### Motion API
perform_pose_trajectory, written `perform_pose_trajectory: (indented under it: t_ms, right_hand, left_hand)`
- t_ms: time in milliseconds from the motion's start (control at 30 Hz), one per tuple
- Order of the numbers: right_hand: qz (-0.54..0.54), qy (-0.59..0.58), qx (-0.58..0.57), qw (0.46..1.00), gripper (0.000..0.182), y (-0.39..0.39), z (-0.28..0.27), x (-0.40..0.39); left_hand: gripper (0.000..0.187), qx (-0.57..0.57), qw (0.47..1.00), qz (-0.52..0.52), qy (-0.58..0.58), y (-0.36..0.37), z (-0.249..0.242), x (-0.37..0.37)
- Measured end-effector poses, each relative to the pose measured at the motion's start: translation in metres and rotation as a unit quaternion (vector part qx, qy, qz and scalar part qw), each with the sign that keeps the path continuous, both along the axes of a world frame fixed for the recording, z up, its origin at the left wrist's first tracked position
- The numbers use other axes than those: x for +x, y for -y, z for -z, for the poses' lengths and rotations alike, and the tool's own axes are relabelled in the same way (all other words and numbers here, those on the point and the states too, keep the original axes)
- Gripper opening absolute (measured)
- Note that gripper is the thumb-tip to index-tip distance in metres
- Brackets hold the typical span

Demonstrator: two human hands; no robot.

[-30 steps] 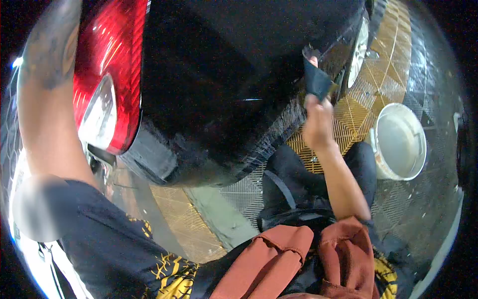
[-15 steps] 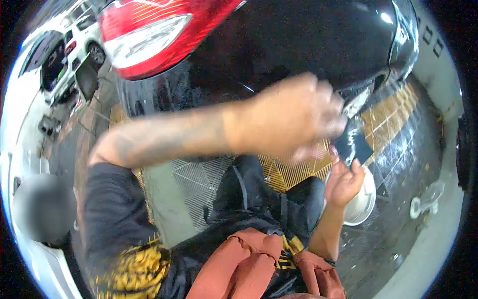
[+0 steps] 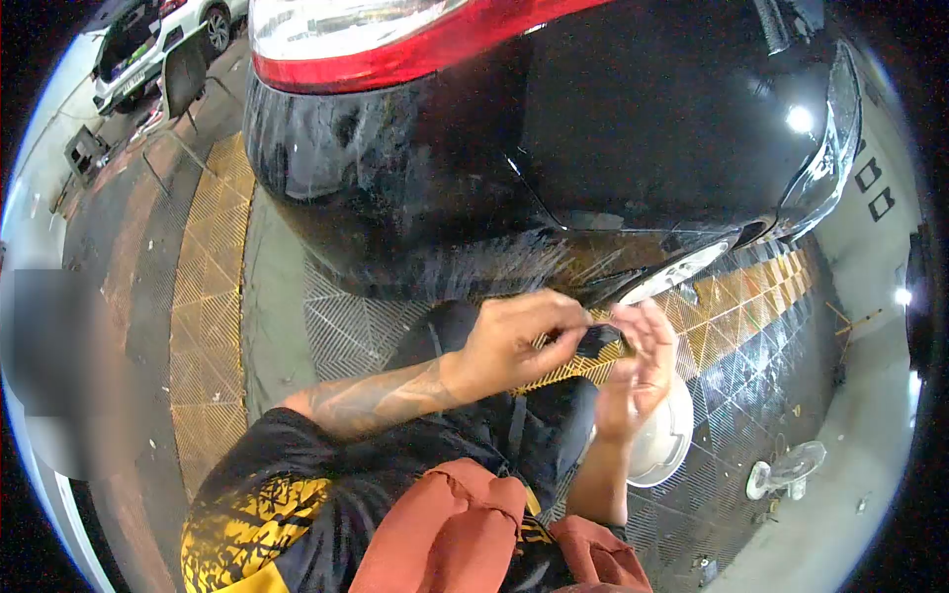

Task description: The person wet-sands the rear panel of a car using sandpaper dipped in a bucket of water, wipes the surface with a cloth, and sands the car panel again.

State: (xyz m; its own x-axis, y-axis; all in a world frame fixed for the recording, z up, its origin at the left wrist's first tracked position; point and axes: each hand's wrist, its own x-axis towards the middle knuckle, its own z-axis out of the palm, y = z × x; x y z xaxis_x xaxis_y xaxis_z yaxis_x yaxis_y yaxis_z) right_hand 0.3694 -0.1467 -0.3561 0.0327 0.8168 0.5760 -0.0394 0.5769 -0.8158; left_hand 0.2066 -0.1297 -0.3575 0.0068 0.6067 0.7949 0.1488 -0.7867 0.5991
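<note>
In front of my knees, my left hand (image 3: 529,336) pinches the edge of a small dark sheet (image 3: 601,341). On the sheet's other side my right hand (image 3: 641,361) has its fingers curled around it, slightly blurred. Much of the sheet is hidden by the fingers, and its material cannot be made out. Just beyond both hands is the black car bumper (image 3: 395,217), with cloudy whitish smears at its left corner. Above the bumper sits a red and clear tail light (image 3: 356,49). A white bucket (image 3: 675,450) stands behind my right wrist, partly covered by it.
Yellow grating tiles (image 3: 210,296) and wet grey ones cover the floor. A pale wheel (image 3: 682,272) shows under the car. On the right lies a whitish object (image 3: 786,472) near the wall. Another white car (image 3: 148,59) and a chair (image 3: 185,84) are at the upper left.
My left hand has come down and toward me, away from the bumper. My right hand has moved slightly left. The sheet, earlier spread flat, now shows as a narrow strip between both hands.
</note>
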Motion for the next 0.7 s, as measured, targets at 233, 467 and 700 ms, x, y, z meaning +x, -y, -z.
perform_pose_trajectory:
  t_ms: [233,467,700]
  right_hand:
    - [-0.002,-0.070,0.030,0.997,0.040,-0.059,0.001,-0.037]
    - [0.204,0.318,0.325,0.867,0.037,-0.158,-0.008,-0.026]
    - [0.229,0.275,0.364,0.860,0.040,-0.166,-0.011,-0.039]
  left_hand:
    - [0.016,0.048,0.992,-0.084,-0.087,-0.019,-0.015,-0.039]
    - [0.052,0.301,0.752,-0.509,-0.291,-0.061,-0.097,-0.203]
    - [0.055,0.242,0.777,-0.467,-0.346,-0.056,-0.103,-0.212]
